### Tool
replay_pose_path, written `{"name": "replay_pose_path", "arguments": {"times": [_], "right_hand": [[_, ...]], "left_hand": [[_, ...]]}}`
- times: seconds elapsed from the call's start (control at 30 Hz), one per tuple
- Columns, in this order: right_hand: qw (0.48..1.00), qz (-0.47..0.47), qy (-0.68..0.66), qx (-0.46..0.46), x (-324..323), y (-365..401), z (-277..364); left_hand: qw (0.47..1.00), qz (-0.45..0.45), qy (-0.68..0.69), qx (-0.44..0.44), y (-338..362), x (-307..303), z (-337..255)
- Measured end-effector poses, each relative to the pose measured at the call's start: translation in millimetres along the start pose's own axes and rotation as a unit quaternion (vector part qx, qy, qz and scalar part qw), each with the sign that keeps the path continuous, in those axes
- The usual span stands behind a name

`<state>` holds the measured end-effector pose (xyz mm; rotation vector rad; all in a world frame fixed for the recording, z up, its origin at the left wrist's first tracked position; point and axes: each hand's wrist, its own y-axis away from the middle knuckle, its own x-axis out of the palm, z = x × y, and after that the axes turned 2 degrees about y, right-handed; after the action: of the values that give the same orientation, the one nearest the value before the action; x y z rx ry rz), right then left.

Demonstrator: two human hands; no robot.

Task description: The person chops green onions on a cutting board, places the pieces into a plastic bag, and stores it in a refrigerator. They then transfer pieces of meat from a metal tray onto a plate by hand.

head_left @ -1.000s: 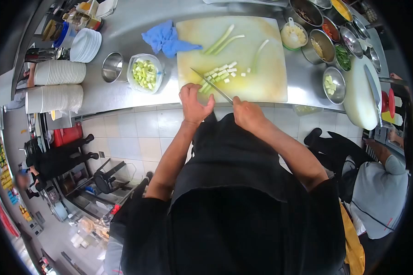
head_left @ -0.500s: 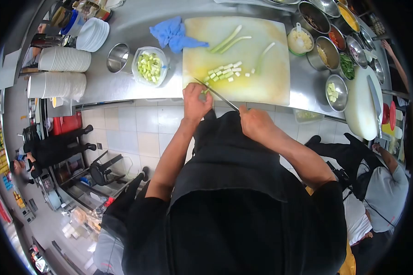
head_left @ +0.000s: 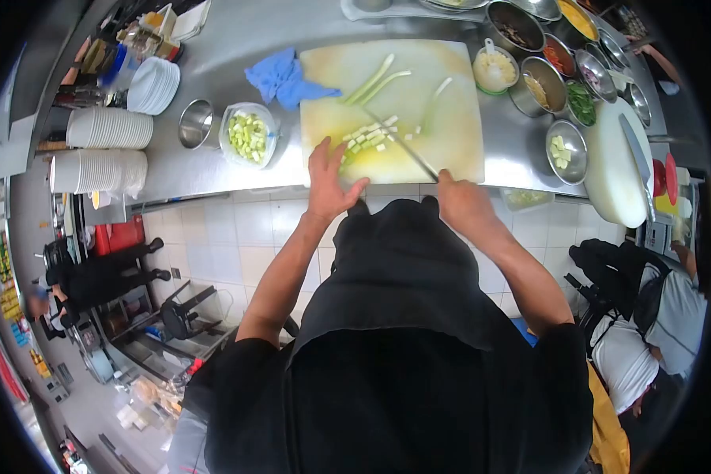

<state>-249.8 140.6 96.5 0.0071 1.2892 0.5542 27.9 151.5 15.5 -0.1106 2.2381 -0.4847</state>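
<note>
My right hand (head_left: 464, 207) grips a kitchen knife (head_left: 409, 150) by its handle, the blade slanting up and left over the cutting board (head_left: 455, 154). The blade lies across the right part of a cluster of chopped scallion pieces (head_left: 363, 138). My left hand (head_left: 330, 186) is at the board's lower left, thumb and fingers apart, fingertips beside the cluster's left end. Uncut scallion stalks (head_left: 379, 77) rest farther up the board, with a pale one (head_left: 441, 93) to the right. A plastic-lined container (head_left: 268, 146) of cut pieces stands left of the board.
A blue cloth (head_left: 280, 79) touches the board's left edge. Farther left are a steel cup (head_left: 195, 122) and stacked white dishes (head_left: 103, 172). On the right stand several ingredient bowls, a steel bowl (head_left: 573, 162) and a white board (head_left: 615, 174) bearing another knife (head_left: 636, 146). Other people stand behind.
My left hand has spread from a closed grip at the scallion's end. The knife has swung right, from the cluster's lower left to across its right part. The view has shifted slightly.
</note>
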Motion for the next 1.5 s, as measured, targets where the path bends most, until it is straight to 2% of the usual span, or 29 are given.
{"name": "replay_pose_path", "arguments": {"times": [0.03,0.1,0.23,0.3,0.37,0.4,0.43,0.5,0.53,0.77,0.83,0.87,0.93,1.17,1.27,1.37,1.43,1.47,1.5], "right_hand": [[1.0,-0.005,0.001,0.006,-2,1,-10],[0.998,-0.015,0.003,0.056,-3,4,-27],[0.995,0.001,-0.026,0.095,12,1,-29],[0.994,-0.019,-0.061,0.091,33,0,-35],[0.983,-0.083,-0.158,0.039,54,-3,-46],[0.937,0.019,-0.333,0.107,38,-1,-41],[0.937,0.016,-0.332,0.108,32,1,-40],[0.864,0.066,-0.47,0.169,27,6,-40],[0.852,0.06,-0.491,0.169,33,7,-44],[0.9,0.041,-0.394,0.181,36,12,-42],[0.969,-0.089,-0.172,0.154,46,11,-30],[0.969,-0.085,-0.17,0.155,48,12,-27],[0.963,-0.057,-0.174,0.2,35,12,-15],[0.963,-0.053,-0.204,0.166,41,15,-18],[0.952,-0.033,-0.253,0.167,48,17,-17],[0.938,-0.055,-0.299,0.164,51,15,-19],[0.885,0.045,-0.4,0.234,28,13,-13],[0.885,0.046,-0.399,0.234,35,13,-18],[0.852,0.063,-0.473,0.217,51,12,-27]], "left_hand": [[1.0,0.0,0.004,0.006,-7,6,-1],[0.995,0.051,-0.074,0.047,-25,24,0],[0.991,0.058,-0.1,0.069,-61,53,-8],[0.991,0.057,-0.092,0.076,-73,63,-18],[0.991,0.057,-0.087,0.08,-81,75,-28],[0.992,0.052,-0.076,0.083,-83,83,-32],[0.993,0.048,-0.065,0.085,-86,88,-38],[0.993,0.036,-0.054,0.095,-87,100,-41],[0.993,0.027,-0.067,0.095,-86,107,-39],[0.995,0.017,-0.056,0.077,-92,104,-56],[0.995,0.01,-0.053,0.078,-90,112,-57],[0.995,0.0,-0.05,0.081,-88,115,-57],[0.995,-0.009,-0.056,0.077,-86,122,-55],[0.996,-0.076,-0.001,0.035,-84,124,-40],[0.997,-0.063,0.038,0.005,-76,125,-23],[0.998,-0.061,-0.004,0.03,-80,112,-46],[0.998,-0.046,-0.008,0.036,-79,109,-59],[0.999,-0.031,-0.012,0.042,-79,109,-64],[0.999,-0.032,-0.012,0.039,-77,113,-67]]}}
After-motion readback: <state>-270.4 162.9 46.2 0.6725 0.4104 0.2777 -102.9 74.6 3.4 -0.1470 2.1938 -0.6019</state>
